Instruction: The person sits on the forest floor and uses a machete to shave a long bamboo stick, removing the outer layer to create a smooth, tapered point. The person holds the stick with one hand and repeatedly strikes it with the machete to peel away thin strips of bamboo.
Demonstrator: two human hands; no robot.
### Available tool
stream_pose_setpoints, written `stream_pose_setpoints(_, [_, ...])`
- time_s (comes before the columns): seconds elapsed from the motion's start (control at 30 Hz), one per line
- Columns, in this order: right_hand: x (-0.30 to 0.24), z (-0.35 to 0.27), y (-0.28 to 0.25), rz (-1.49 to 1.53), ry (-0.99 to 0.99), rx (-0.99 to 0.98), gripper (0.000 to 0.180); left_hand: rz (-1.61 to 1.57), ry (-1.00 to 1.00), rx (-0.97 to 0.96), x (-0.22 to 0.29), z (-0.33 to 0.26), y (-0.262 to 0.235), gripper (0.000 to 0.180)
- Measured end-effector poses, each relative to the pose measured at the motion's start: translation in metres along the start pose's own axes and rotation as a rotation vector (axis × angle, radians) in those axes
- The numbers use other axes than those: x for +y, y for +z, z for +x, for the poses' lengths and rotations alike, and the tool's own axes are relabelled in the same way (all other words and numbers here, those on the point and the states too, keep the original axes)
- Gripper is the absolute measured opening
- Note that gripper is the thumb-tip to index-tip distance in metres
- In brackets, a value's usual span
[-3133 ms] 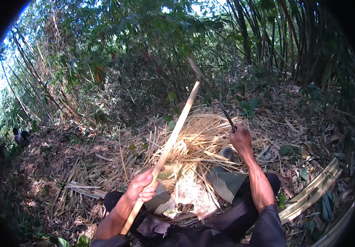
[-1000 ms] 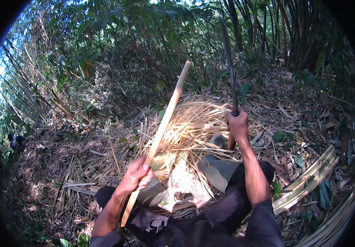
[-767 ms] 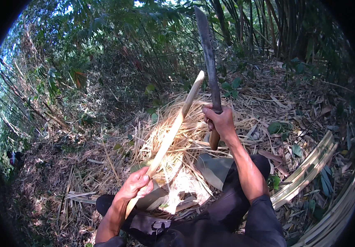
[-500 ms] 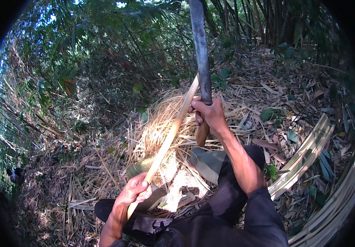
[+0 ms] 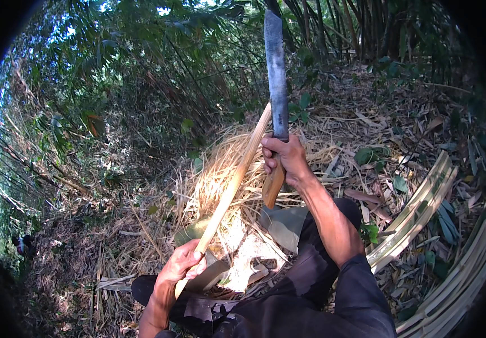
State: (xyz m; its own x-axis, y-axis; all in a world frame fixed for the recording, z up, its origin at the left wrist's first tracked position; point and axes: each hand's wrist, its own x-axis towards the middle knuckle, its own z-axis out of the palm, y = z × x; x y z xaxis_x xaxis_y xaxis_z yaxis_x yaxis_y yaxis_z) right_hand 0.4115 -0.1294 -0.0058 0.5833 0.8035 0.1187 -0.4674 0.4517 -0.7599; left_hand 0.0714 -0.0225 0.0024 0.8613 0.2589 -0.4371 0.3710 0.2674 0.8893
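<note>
My left hand (image 5: 181,265) is closed round the lower end of a pale split bamboo strip (image 5: 229,194), which slants up and to the right. In my right hand (image 5: 285,159) is the wooden handle of a machete (image 5: 276,79), its long grey blade pointing up and away from me. The strip's far end lies close beside the blade's left edge, just above the right hand; whether they touch I cannot tell. Behind the strip lies a heap of thin bamboo shavings (image 5: 214,169).
Split bamboo strips (image 5: 417,214) lie on the ground at my right, with a larger bundle of strips (image 5: 457,281) at the lower right. Dry leaves and litter cover the ground. Bamboo stems (image 5: 361,28) stand at the back. My dark-trousered legs (image 5: 288,293) are folded in front.
The machete has dropped slightly in view, so its blade tip now shows. Its handle end has swung a little left. The strip and my left hand have barely moved.
</note>
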Motion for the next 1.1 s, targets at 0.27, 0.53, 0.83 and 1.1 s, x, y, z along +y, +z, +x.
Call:
stream_pose_setpoints(0.27, [0.008,-0.003,0.000,-0.037,0.003,0.061,0.018,-0.041,0.024,-0.021,-0.006,-0.001,0.005,0.052])
stream_pose_setpoints(0.53, [0.012,-0.002,-0.004,0.077,0.012,0.115,0.015,0.095,0.050,0.061,-0.009,0.000,0.021,0.054])
stream_pose_setpoints(0.83, [0.011,-0.003,-0.008,0.100,0.037,0.192,0.010,0.611,0.208,0.252,-0.017,0.005,0.026,0.053])
stream_pose_setpoints(1.1, [0.006,-0.005,-0.008,0.195,0.100,0.163,0.009,0.099,0.043,0.076,-0.011,0.004,0.029,0.056])
